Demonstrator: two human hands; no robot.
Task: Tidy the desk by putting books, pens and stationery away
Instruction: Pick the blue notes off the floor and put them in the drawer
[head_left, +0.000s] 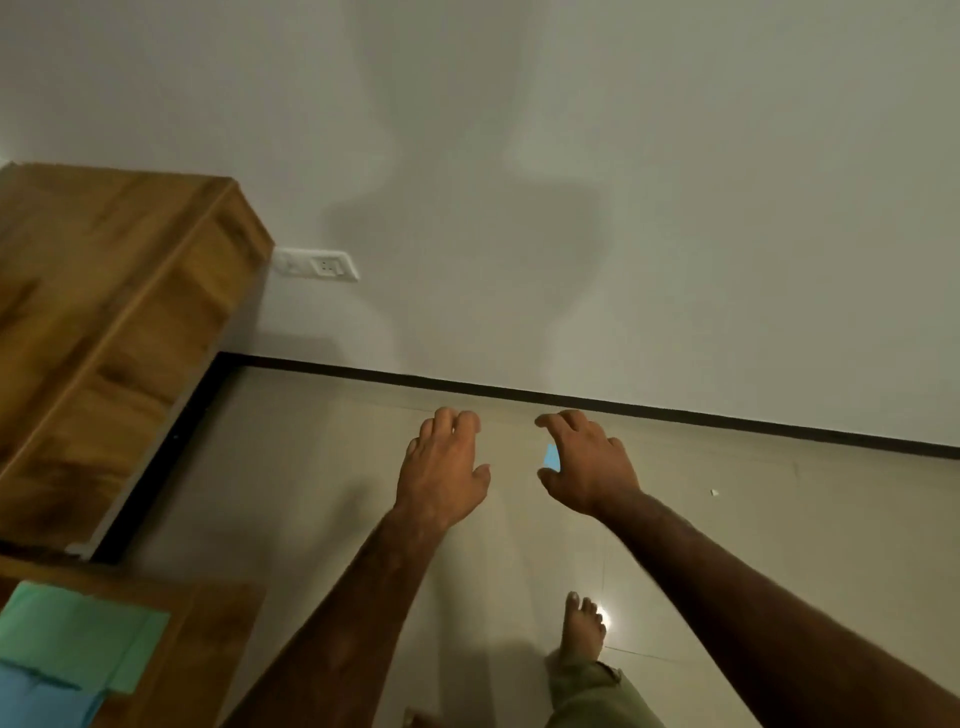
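Both my arms reach forward over the pale tiled floor (322, 467). My left hand (441, 465) hangs palm down with its fingers loosely curled and apart, and it holds nothing. My right hand (589, 462) is spread in a claw shape. A small light-blue piece of paper (551, 457) shows between its thumb and fingers. Whether the hand grips the paper or the paper lies on the floor beneath it cannot be told. At the bottom left, a wooden desk corner (208, 623) carries a green sheet (78, 634) and a blue sheet (41, 696).
A tall wooden cabinet (114, 322) stands at the left against the white wall. A white wall socket (317, 265) sits beside it. A black skirting (571, 400) runs along the wall base. A tiny white scrap (714, 492) lies on the floor. My bare foot (584, 629) stands below.
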